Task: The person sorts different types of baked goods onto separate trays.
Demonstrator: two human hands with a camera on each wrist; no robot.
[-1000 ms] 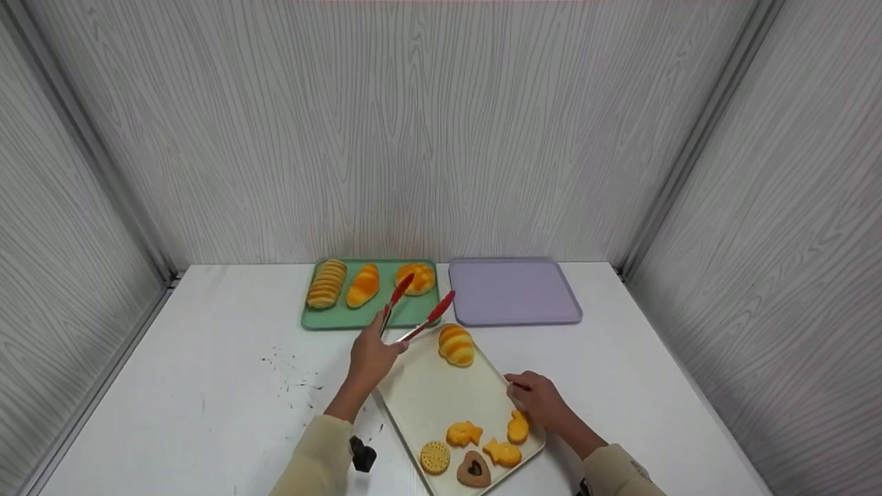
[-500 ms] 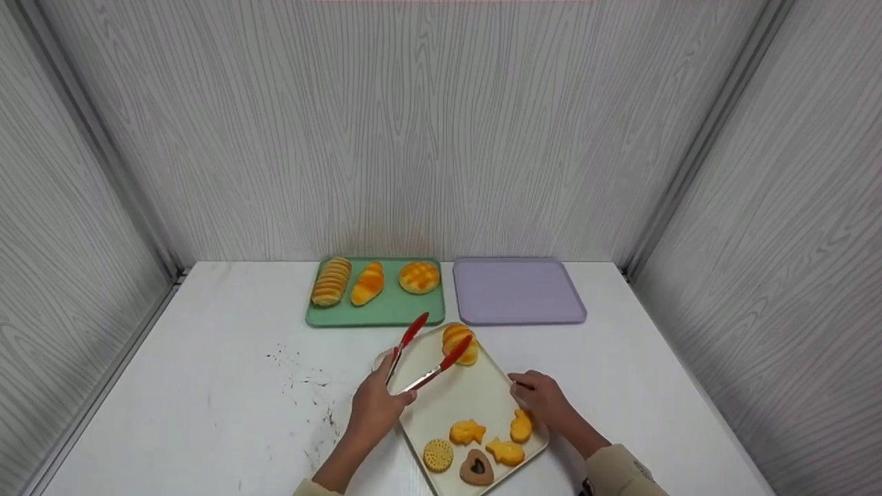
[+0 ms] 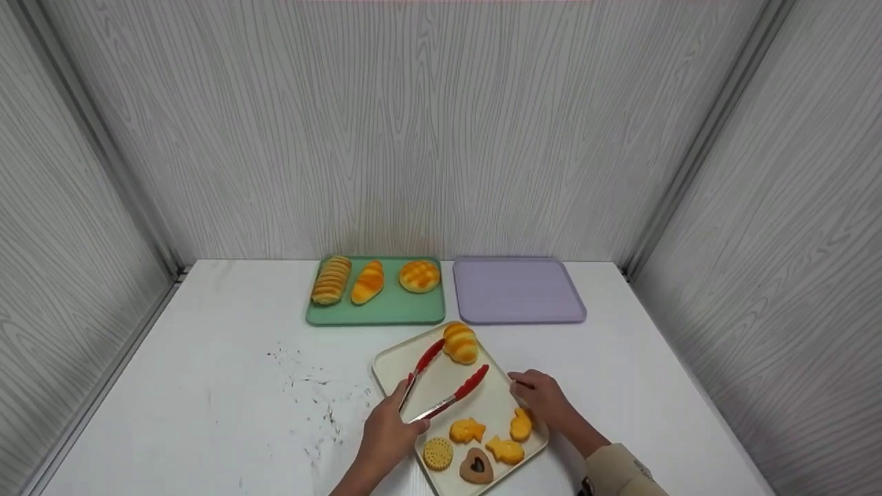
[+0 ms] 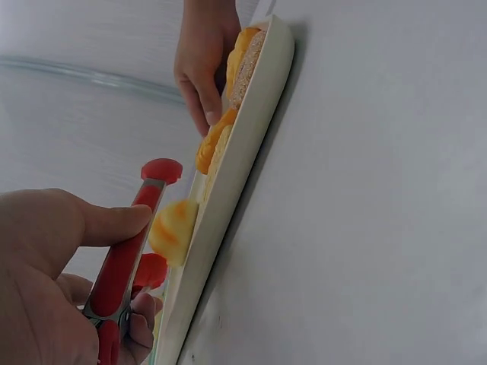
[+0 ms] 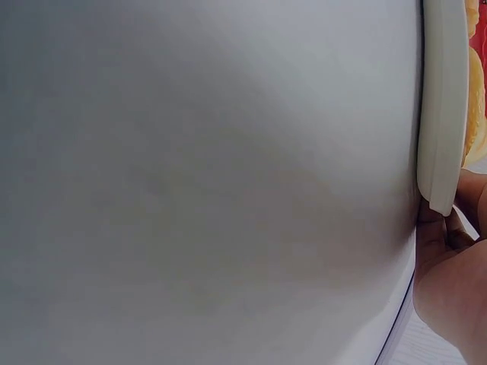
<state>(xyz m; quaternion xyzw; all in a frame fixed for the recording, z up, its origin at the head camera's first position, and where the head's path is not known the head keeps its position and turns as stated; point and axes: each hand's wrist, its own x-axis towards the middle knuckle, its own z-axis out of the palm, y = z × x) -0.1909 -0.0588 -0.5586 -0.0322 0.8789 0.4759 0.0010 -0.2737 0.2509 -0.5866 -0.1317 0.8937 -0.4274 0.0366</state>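
My left hand (image 3: 390, 432) grips a pair of red-tipped metal tongs (image 3: 444, 408), whose arms are spread with nothing between them. The tongs hover over a cream tray (image 3: 406, 351) set askew on the table. A striped bread roll (image 3: 460, 343) lies at the tray's far corner, close to one tong tip. At the near end sit several cookies: a round one (image 3: 438, 454), a heart-shaped one (image 3: 476, 466) and yellow fish-like ones (image 3: 505, 451). My right hand (image 3: 544, 399) pinches the tray's right rim; in the right wrist view its fingers (image 5: 432, 232) reach under the edge.
Behind the cream tray, a green tray (image 3: 375, 315) bears a ridged loaf (image 3: 331, 280), a croissant-like bread (image 3: 368, 282) and a round bun (image 3: 419, 276). A bare purple tray (image 3: 519, 291) lies to its right. Grey wood-grain walls (image 3: 400, 138) enclose the table's back and sides.
My left hand has drawn the spread tongs back toward me, from over the green tray to over the cream tray. The right hand has stayed at the rim.
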